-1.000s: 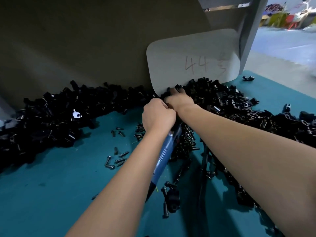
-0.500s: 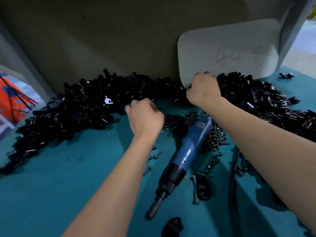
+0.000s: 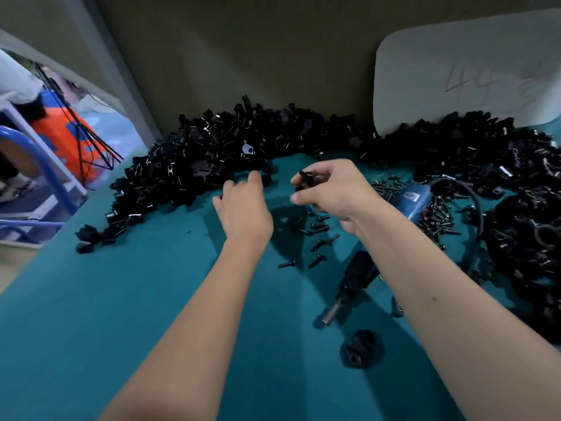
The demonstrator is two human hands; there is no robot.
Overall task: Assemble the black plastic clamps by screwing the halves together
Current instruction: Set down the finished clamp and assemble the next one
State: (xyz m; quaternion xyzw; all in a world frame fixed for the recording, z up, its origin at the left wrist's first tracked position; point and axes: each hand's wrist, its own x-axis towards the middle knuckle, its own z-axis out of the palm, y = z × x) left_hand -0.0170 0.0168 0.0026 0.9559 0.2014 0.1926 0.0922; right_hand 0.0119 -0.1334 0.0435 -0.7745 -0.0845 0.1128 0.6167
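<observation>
My right hand (image 3: 334,192) pinches a small black clamp piece (image 3: 306,179) above the teal table, fingers curled round it. My left hand (image 3: 243,205) reaches with loosely spread fingers to the edge of the left heap of black clamp halves (image 3: 194,159) and holds nothing that I can see. A second heap of black halves (image 3: 473,147) lies at the back right. Loose black screws (image 3: 318,235) are scattered under my right wrist. A blue electric screwdriver (image 3: 361,275) lies on the table, partly hidden by my right forearm. One black clamp (image 3: 361,347) sits alone near the front.
A white card marked 44 (image 3: 467,71) leans on the back wall. A black cable (image 3: 473,205) curves by another dark pile (image 3: 528,247) at the right. The table's left edge (image 3: 39,262) drops off beside a blue metal frame (image 3: 45,168).
My right hand came away from the right heap holding a clamp piece and moved toward the middle. My left hand opened and reached to the left heap. The camera swung left.
</observation>
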